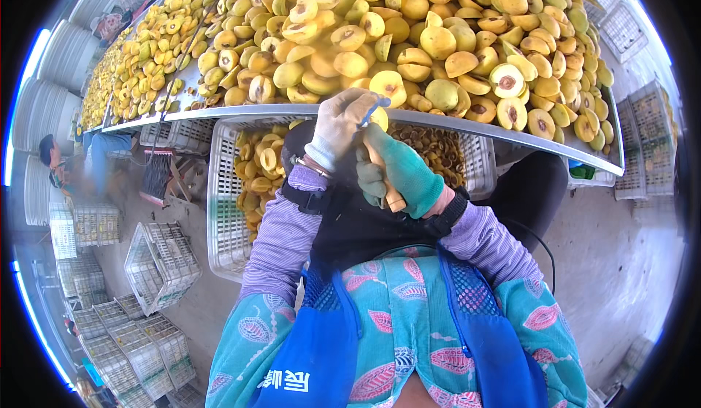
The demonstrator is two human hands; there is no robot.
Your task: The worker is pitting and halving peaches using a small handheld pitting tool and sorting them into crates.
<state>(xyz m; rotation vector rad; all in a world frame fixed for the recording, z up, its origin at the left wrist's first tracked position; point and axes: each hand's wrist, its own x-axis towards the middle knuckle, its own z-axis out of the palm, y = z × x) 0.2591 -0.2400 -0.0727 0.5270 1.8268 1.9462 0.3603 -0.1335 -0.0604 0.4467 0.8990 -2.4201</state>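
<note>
My left hand (340, 123), in a white glove with a blue-tipped finger, is closed around a yellow fruit half (379, 119) at the metal table's edge. In a green glove, my right hand (402, 172) grips the wooden handle (391, 194) of a tool; its working end lies at the fruit and is mostly hidden between the hands. Another halved yellow fruit (389, 86) sits just beyond my fingertips. Beyond it, a large heap of halved yellow fruit (438, 41), several with brown pits or pit hollows showing, covers the table.
The metal table's rim (219, 111) runs across in front of me. Below it, a white plastic crate (219, 233) holds fruit halves (266, 159) on the left, and brown pits (432, 148) lie to the right. Stacked crates (137, 348) stand at left; other people sit further off.
</note>
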